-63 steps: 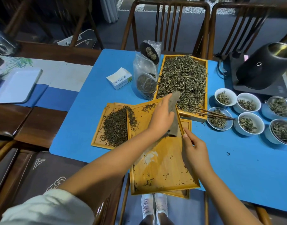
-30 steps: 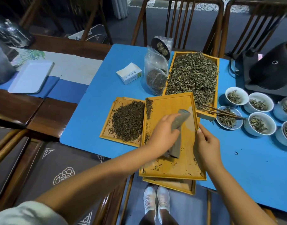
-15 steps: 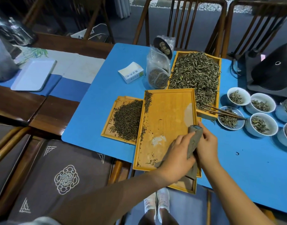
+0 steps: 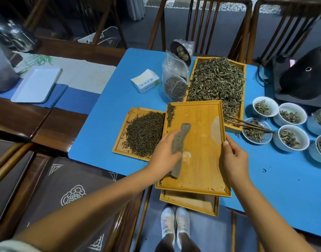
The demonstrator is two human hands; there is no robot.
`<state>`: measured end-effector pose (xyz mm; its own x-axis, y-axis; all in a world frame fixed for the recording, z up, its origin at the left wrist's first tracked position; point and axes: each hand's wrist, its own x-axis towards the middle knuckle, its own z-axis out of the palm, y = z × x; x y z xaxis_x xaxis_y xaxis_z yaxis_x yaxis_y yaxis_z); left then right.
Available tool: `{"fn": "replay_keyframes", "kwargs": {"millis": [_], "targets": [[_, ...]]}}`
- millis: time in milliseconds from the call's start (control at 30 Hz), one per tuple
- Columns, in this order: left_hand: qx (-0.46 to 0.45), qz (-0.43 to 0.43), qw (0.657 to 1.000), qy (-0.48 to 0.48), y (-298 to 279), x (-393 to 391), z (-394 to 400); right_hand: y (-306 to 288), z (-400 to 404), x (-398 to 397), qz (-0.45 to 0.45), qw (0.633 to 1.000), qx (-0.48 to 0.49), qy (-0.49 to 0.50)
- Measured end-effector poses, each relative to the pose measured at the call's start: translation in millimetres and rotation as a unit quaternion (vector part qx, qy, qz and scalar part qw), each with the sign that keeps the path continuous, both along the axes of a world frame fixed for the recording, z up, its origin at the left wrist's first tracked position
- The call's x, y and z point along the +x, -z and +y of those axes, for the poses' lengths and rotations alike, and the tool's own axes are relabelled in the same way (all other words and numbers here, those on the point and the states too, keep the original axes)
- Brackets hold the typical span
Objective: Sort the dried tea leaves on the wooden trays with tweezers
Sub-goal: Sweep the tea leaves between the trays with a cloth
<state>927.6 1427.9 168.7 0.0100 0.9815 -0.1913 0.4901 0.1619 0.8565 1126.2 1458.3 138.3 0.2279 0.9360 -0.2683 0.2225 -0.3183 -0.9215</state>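
My left hand [image 4: 165,150] grips a grey folded cloth [image 4: 179,142] that lies on the left part of a nearly bare wooden tray [image 4: 201,139]. My right hand [image 4: 234,159] holds that tray's right rim. A thin line of dark leaves [image 4: 171,114] sits at the tray's far left corner. This tray lies on top of another tray [image 4: 190,202] and overlaps a left tray holding a pile of dark tea [image 4: 145,133]. A long tray of green leaves [image 4: 217,80] stands behind. Wooden tweezers [image 4: 250,124] rest across its corner and a bowl.
Several white bowls of leaves [image 4: 290,137] stand at the right on the blue table [image 4: 283,188]. A black appliance [image 4: 305,73] is at the far right. A plastic bag [image 4: 174,80] and a small white box [image 4: 145,80] stand behind the trays. Chairs line the far edge.
My left hand has moved with the cloth from the tray's near right side to its left side. The line of dark leaves at the far left corner is shorter. My right hand still holds the rim.
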Motion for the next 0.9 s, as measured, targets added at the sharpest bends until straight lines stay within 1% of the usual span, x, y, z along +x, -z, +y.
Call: {"fn": "replay_keyframes", "kwargs": {"millis": [67, 167, 300, 467, 633, 733, 900], "targets": [[0.008, -0.013, 0.999, 0.030, -9, 3, -1, 0, 1, 2, -0.003, 1.000, -0.003, -0.010], [-0.009, -0.010, 0.995, 0.099, -15, 1, -11, 0, 3, 7, 0.002, 1.000, -0.007, -0.019], [-0.013, 0.022, 0.975, 0.221, -11, -12, -29, 0, 6, 15, 0.008, 1.000, -0.016, -0.022], [-0.041, 0.055, 0.952, 0.299, 3, -17, -45, -3, 6, 13, 0.011, 0.999, -0.026, -0.032], [-0.058, 0.078, 0.936, 0.339, 8, -28, -43, -7, 6, 11, -0.023, 0.997, -0.017, -0.073], [-0.030, 0.100, 0.934, 0.342, 9, -34, -35, -9, 5, 10, -0.031, 0.996, -0.015, -0.085], [0.013, 0.154, 0.939, 0.309, 14, -49, -8, -13, 2, 5, -0.047, 0.991, -0.006, -0.126]]}}
